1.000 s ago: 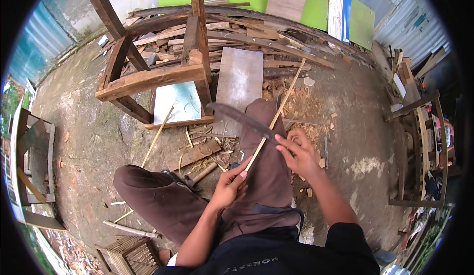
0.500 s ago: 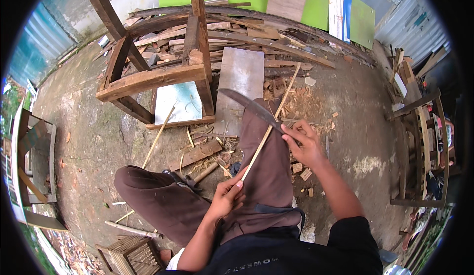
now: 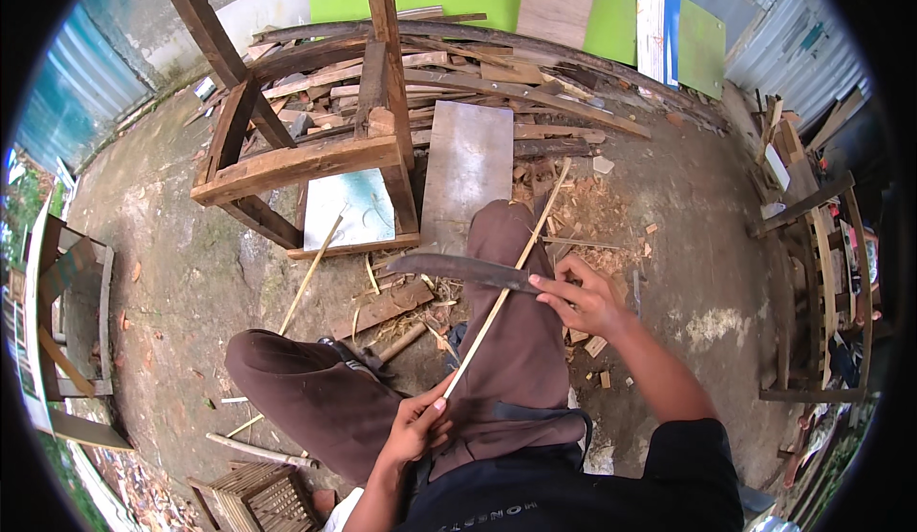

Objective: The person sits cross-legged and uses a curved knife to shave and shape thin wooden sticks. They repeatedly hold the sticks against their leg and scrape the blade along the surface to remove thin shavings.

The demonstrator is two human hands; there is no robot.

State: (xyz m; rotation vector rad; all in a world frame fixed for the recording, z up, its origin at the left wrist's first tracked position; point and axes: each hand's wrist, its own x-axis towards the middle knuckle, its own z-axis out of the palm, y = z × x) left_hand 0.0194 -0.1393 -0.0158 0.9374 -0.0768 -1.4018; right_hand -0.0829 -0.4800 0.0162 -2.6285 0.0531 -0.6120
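Note:
A long, thin pale strip of bamboo or wood [image 3: 477, 342] slants away from me over my right thigh, in brown trousers [image 3: 521, 351]. Its near end is pinched in my left hand [image 3: 418, 424], close to my lap. My right hand [image 3: 581, 298] is closed around the handle end of a machete [image 3: 458, 267]; the handle is mostly hidden by the fingers. The dark, curved blade points left and lies across the strip above my knee, apparently touching it.
An upturned wooden frame [image 3: 296, 171] stands ahead on the left, beside a grey board [image 3: 466, 169]. Scrap timber [image 3: 535, 97] is piled behind. Wood chips [image 3: 597, 212] litter the ground, and another pale strip [image 3: 313, 274] leans by my left knee. Wooden furniture stands at both sides.
The machete has come down nearer to me along the strip, its blade turning more level. My left hand has drawn the strip back toward my body.

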